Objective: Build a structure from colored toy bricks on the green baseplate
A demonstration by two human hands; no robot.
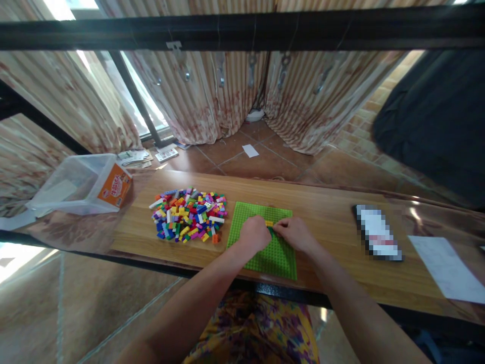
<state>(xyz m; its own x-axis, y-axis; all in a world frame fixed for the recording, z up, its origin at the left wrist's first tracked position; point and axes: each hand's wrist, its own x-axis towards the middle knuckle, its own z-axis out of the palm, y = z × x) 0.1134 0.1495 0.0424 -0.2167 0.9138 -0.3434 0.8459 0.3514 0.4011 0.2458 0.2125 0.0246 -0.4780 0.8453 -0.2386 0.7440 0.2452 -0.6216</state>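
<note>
A green studded baseplate (280,263) lies on the wooden board in front of me. Over its left half, my left hand (255,233) is closed with its knuckles up, and its fingertips are hidden from me. From the other side my right hand (297,233) reaches in, thumb and forefinger pinched together. Between the two hands a small yellow brick (269,223) sits on the baseplate. Just below it, by the fingertips, is a dark bit too small to name. Whatever either hand grips is hidden.
Left of the baseplate is a pile of mixed coloured bricks (189,215). Farther left stands a clear plastic bin (76,202) with an orange label. A pixelated phone-like object (379,232) and a white paper sheet (447,265) lie rightward. A black bar (242,34) crosses above.
</note>
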